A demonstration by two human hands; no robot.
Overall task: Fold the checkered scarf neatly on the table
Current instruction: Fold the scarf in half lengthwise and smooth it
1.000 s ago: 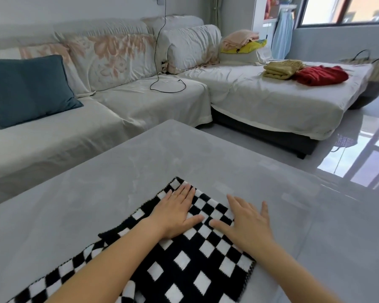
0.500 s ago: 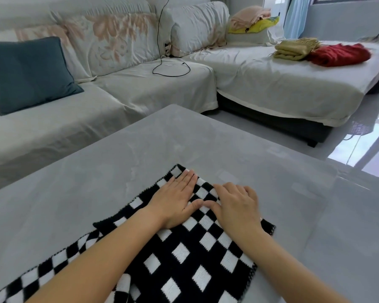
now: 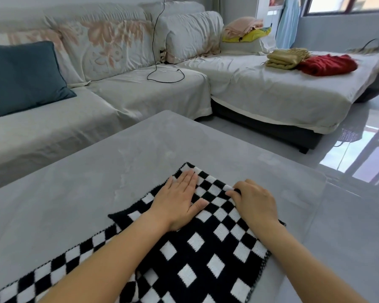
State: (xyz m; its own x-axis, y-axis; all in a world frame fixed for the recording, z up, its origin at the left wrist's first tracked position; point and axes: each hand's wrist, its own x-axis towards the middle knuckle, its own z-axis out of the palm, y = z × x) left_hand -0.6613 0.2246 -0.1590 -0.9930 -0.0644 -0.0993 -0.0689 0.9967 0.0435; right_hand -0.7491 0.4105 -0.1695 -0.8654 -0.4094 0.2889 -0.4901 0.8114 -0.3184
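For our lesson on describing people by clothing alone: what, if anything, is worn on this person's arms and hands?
Nothing that shows. The left hand and right hand carry no glove, ring, watch or bracelet. The left forearm and right forearm are uncovered down to the picture's lower edge, with no sleeve in view. The nails look short and unpainted.

Checkered scarf (image 3: 206,254): one.
Grips: two bare hands, the left grip (image 3: 177,202) and the right grip (image 3: 254,202).
Tabletop (image 3: 96,193): one, grey.
Sofa (image 3: 140,95): one, L-shaped, under a pale cover.
Teal cushion (image 3: 22,77): one.
Black cable (image 3: 165,82): one.
Folded cloths on the sofa's long end: two, a mustard fringed scarf (image 3: 287,59) and a red knit (image 3: 328,64).
Cloths heaped in the sofa's corner: two, a pink cloth (image 3: 243,27) and a yellow cloth (image 3: 249,35).
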